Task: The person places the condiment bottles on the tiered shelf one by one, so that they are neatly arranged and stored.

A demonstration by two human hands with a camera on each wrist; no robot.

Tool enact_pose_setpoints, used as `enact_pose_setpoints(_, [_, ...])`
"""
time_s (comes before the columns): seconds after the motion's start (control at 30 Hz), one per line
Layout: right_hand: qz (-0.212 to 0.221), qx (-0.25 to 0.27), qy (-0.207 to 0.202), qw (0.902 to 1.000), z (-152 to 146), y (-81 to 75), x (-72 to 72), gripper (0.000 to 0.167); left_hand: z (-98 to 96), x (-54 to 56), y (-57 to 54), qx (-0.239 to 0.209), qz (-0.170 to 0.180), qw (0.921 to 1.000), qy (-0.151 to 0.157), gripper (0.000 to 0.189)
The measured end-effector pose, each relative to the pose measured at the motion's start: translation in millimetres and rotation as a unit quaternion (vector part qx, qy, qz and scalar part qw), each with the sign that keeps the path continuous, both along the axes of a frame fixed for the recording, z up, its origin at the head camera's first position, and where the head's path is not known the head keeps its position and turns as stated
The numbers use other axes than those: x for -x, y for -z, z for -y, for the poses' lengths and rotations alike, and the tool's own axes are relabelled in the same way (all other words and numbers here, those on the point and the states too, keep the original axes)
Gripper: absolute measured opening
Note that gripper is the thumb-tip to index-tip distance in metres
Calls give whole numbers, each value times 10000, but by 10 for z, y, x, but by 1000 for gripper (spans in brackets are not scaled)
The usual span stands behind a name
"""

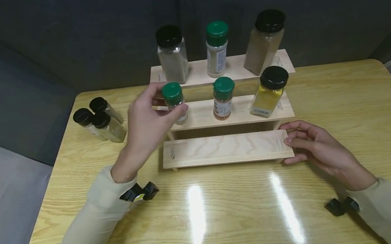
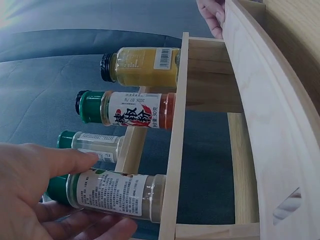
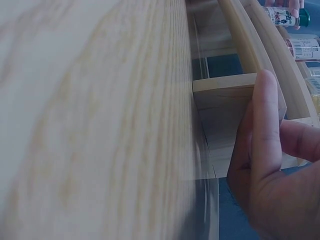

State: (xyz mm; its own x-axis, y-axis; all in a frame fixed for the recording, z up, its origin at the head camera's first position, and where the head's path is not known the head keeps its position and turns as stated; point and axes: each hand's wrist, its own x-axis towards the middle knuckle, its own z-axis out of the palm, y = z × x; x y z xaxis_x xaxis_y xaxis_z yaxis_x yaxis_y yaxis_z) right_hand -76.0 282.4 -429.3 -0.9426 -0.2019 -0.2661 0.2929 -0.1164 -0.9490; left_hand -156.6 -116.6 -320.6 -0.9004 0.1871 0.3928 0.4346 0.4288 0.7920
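Note:
My left hand holds a green-capped spice jar between thumb and fingers, near its cap. The jar's base is right at the left end of the rack's middle step. My right hand grips the right end of the tiered wooden spice rack at its front step, thumb on top and fingers at the side. On the middle step, beside the held jar, stand a green-capped jar of red powder and a black-capped jar of yellow powder. The front step bears no jars.
On the top step stand a black-capped jar of greyish powder, a smaller green-capped jar and a tall brownish jar. Three black-capped jars cluster at the table's left. A dark curtain hangs behind the table.

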Motion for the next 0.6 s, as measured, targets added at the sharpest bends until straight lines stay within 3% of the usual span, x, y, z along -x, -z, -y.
enact_pose_setpoints(0.37, [-48, 90, -22, 9999, -2, 22, -9, 33, 77, -63, 83, -88, 81, 9999, -21, 60])
enact_pose_setpoints(0.47, [-14, 75, -8, 10000, -2, 12, -3, 32, 178, -96, 101, -222, -95, 9995, -216, 59])
enact_pose_setpoints(0.6, [-19, 89, -6, 10000, -8, 4, 0, 32, 395, -135, 138, -415, -423, 9970, -504, 42])
